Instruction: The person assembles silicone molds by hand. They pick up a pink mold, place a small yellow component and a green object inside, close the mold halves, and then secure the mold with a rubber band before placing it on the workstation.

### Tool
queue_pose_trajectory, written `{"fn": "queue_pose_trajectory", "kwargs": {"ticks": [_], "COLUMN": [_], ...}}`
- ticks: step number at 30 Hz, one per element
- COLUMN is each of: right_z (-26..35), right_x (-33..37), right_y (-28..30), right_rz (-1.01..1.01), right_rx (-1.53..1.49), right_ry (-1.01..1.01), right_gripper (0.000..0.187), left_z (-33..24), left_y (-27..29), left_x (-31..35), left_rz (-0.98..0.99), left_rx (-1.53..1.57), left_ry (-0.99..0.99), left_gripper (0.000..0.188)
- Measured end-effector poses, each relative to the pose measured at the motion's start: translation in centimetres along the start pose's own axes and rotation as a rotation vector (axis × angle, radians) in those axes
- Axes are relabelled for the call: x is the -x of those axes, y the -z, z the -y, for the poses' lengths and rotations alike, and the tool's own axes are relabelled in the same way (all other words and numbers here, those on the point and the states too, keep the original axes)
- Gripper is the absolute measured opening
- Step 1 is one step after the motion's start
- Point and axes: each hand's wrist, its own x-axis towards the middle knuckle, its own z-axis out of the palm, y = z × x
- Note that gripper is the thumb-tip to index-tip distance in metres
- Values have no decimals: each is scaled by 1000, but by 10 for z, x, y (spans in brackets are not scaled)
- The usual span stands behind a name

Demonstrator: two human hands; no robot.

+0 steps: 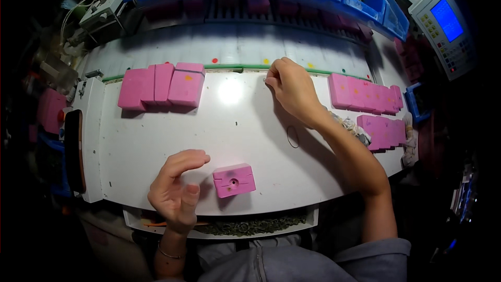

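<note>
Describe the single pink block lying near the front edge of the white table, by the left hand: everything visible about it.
The pink block is a small, squarish, matte slab that looks like plastic or foam. Its top face shows a round hole at the middle with short grooves running out from it. It lies flat, slightly turned, on the white table near the front edge, casting a faint shadow. The left hand is open and curved just to its left, close but not clearly touching. Nothing rests on it.

left hand (176,190) beside pink block (234,180), white table (235,125)
</note>
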Motion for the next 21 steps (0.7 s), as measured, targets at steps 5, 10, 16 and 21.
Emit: {"fn": "queue_pose_trajectory", "kwargs": {"ticks": [5,10,16,21], "right_z": [16,13,15,15], "right_x": [42,96,104,103], "right_y": [50,50,51,49], "right_rz": [131,32,65,124], "right_rx": [-334,-87,-281,-327], "right_ry": [-65,238,82,-23], "right_gripper": [7,12,13,10], "left_z": [-25,-33,-30,-19], "left_y": [-3,-30,-63,-72], "left_x": [23,36,36,44], "left_rz": [-74,221,372,347], "left_rx": [-125,47,-34,-101], "left_ry": [-167,-207,-127,-100], "left_gripper": [13,13,18,17]}}
